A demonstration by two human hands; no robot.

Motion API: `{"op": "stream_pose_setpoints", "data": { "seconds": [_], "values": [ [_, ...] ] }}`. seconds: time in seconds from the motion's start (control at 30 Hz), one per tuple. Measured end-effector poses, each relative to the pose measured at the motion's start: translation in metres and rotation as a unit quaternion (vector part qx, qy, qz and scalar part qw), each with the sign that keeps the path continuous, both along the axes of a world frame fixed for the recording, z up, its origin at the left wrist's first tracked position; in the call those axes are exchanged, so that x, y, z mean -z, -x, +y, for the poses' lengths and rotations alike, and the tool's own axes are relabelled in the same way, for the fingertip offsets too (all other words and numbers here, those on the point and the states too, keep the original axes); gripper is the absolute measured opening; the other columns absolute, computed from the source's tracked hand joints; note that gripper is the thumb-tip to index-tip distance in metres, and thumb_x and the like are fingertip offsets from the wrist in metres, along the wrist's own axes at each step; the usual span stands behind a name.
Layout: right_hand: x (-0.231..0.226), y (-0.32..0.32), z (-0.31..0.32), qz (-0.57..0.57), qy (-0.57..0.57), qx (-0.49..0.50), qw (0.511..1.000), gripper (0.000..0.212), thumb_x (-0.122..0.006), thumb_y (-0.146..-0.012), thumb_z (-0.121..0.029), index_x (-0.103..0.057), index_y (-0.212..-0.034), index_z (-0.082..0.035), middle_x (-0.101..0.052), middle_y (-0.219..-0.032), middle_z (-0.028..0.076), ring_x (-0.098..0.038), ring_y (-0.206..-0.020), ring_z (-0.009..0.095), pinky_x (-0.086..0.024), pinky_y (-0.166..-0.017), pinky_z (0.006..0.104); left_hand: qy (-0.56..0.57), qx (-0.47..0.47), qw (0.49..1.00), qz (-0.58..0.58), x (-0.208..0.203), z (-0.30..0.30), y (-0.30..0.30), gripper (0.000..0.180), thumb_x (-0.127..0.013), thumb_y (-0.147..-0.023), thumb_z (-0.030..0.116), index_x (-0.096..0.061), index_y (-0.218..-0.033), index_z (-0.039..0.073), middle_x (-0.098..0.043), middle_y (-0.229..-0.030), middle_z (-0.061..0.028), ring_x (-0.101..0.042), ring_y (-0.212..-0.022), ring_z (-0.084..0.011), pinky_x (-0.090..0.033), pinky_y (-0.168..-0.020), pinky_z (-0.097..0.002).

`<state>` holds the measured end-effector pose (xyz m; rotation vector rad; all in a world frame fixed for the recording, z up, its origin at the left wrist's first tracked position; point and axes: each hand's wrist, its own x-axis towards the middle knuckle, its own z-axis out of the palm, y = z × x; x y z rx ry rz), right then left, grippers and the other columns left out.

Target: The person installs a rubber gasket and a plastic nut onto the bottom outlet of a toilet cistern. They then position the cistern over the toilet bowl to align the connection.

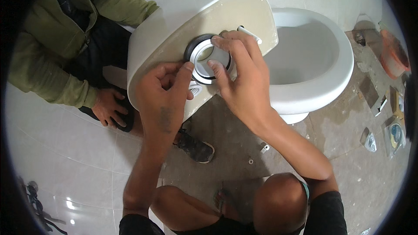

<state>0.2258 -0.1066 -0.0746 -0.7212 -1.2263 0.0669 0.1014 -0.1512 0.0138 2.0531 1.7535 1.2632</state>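
A white toilet tank (254, 11) is tipped so its unglazed underside faces me. Around its round outlet sit a white plastic ring (194, 54) and a black rubber gasket (190, 47). My left hand (161, 89) pinches the ring's left edge between thumb and fingers. On the other side my right hand (249, 72) grips the ring, its thumb at the opening and its fingers over the upper rim. White plastic stems stick out of the underside: a smooth one (250, 34) above my right hand and a threaded one (195, 89) beside my left fingers.
A white toilet bowl (346, 56) stands right of the tank. Another person in a green jacket (48, 65) sits at left against the tank. Small white fittings (264, 148) lie on the grey floor. A reddish bucket (392, 56) and packaged parts (395, 135) are at far right.
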Motion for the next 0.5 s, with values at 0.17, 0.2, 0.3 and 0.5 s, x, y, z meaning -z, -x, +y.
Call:
{"op": "stream_pose_setpoints", "data": {
  "seconds": [0.17, 0.2, 0.3, 0.5],
  "values": [
    [0.006, -0.001, 0.006, 0.041, 0.002, -0.033, 0.999, 0.021, -0.068, -0.088, 0.004, -0.066, -0.107, -0.003, -0.065, -0.11, 0.013, -0.067, -0.096, 0.026, -0.054, -0.077, 0.0326, -0.015, -0.013, 1.0, -0.025, 0.006, 0.0, -0.004, 0.016, -0.073, -0.088, 0.011, -0.069, -0.092, -0.004, -0.067, -0.067, -0.0034, -0.055, -0.053, -0.0058, -0.041, -0.052, -0.0217],
    [0.006, -0.002, 0.008, 0.047, -0.011, -0.031, 0.998, 0.02, -0.068, -0.086, 0.004, -0.065, -0.105, -0.003, -0.065, -0.106, 0.014, -0.066, -0.092, 0.029, -0.053, -0.076, 0.0354, -0.028, -0.02, 0.999, -0.009, 0.007, 0.002, -0.006, 0.017, -0.074, -0.087, 0.012, -0.068, -0.089, -0.004, -0.065, -0.064, -0.003, -0.055, -0.053, -0.0055, -0.04, -0.051, -0.0223],
    [-0.001, -0.006, 0.009, 0.111, 0.012, -0.075, 0.991, 0.019, -0.07, -0.084, 0.002, -0.063, -0.101, -0.001, -0.066, -0.096, 0.016, -0.065, -0.084, 0.035, -0.051, -0.073, 0.0399, -0.07, -0.042, 0.996, 0.032, 0.009, 0.004, -0.009, 0.019, -0.075, -0.085, 0.014, -0.065, -0.083, -0.002, -0.061, -0.058, -0.0027, -0.054, -0.053, -0.0061, -0.039, -0.05, -0.0247],
    [-0.002, -0.014, 0.007, 0.139, 0.127, -0.15, 0.971, 0.011, -0.071, -0.089, 0.0, -0.066, -0.098, 0.004, -0.069, -0.096, 0.009, -0.064, -0.088, 0.014, -0.054, -0.075, 0.0307, -0.091, -0.066, 0.986, 0.123, 0.008, 0.0, -0.012, 0.015, -0.071, -0.086, 0.008, -0.064, -0.096, -0.001, -0.059, -0.059, -0.0021, -0.053, -0.054, -0.0065, -0.039, -0.054, -0.0231]
  ]
}}
